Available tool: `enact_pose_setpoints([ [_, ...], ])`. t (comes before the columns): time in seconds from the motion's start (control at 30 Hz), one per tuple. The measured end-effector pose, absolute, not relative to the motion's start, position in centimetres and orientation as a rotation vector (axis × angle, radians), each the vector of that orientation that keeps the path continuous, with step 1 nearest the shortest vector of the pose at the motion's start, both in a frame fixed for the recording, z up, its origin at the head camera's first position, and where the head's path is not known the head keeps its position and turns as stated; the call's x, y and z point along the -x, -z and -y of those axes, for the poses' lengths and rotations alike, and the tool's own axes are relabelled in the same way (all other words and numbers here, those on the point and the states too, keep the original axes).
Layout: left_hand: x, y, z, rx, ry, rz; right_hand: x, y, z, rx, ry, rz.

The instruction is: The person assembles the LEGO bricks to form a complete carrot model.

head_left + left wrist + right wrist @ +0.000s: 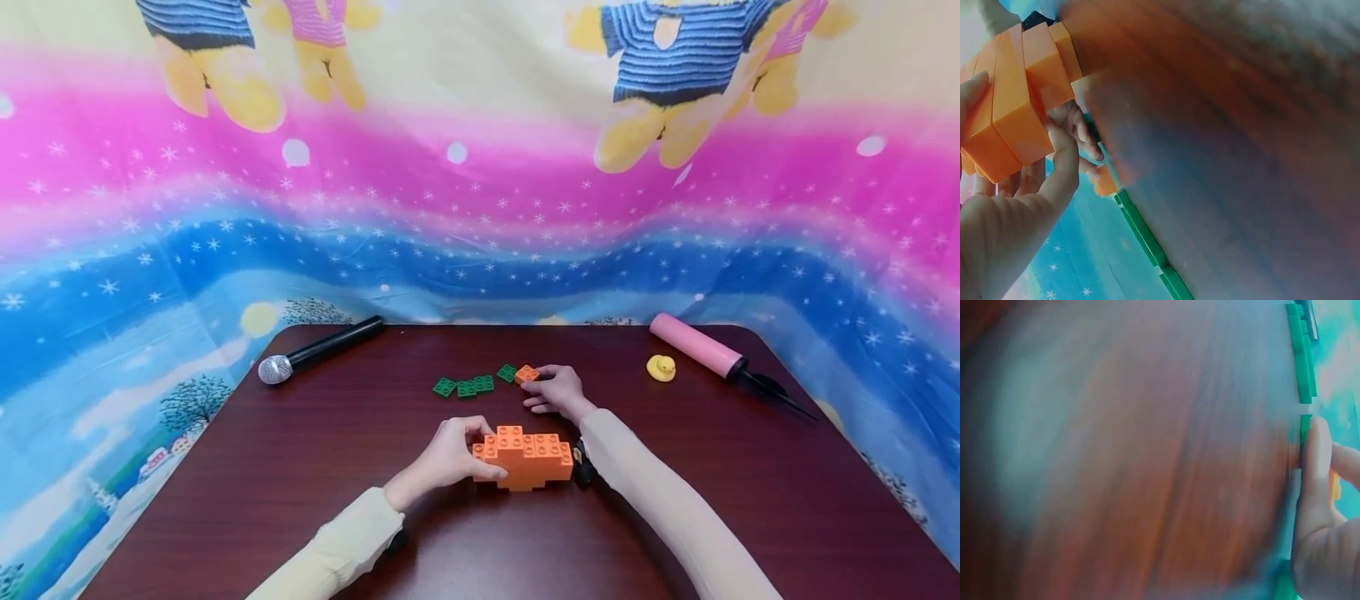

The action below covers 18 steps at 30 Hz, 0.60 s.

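My left hand (442,454) grips a stepped block of joined orange toy bricks (522,460) by its left end. In the left wrist view, the thumb and fingers hold the orange block (1019,103) from both sides. Farther back, my right hand (557,390) has its thumb and forefinger at a small orange brick (527,374) and pinches it. In the right wrist view, the right hand (1322,531) mostly hides that brick. Just left of it lies a green brick (507,372), with several more green bricks (467,388) in a loose row.
A black microphone (322,350) lies at the table's back left. Toward the back right are a yellow rubber duck (661,368) and a pink hand pump (697,346) with a black end. The dark wooden table (300,458) meets a printed curtain (480,208) behind.
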<state>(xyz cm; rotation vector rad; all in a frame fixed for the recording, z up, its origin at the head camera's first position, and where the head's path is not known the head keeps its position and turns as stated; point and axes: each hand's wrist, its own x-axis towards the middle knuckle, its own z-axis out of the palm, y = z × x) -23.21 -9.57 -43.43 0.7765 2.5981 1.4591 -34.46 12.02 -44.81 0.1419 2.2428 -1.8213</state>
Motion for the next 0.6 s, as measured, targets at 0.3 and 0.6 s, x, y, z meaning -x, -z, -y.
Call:
enact_pose_setpoints([
  [0.3, 23.3, 43.7, 9.5, -0.755, -1.454, -2.609, 33.9, 42.9, -13.4, -0.045, 1.83, -2.233],
  [0.6, 23.3, 43.6, 9.4, -0.772, -1.464, -2.604, 31.5, 40.7, -15.5, 0.32, 1.71, -2.224],
])
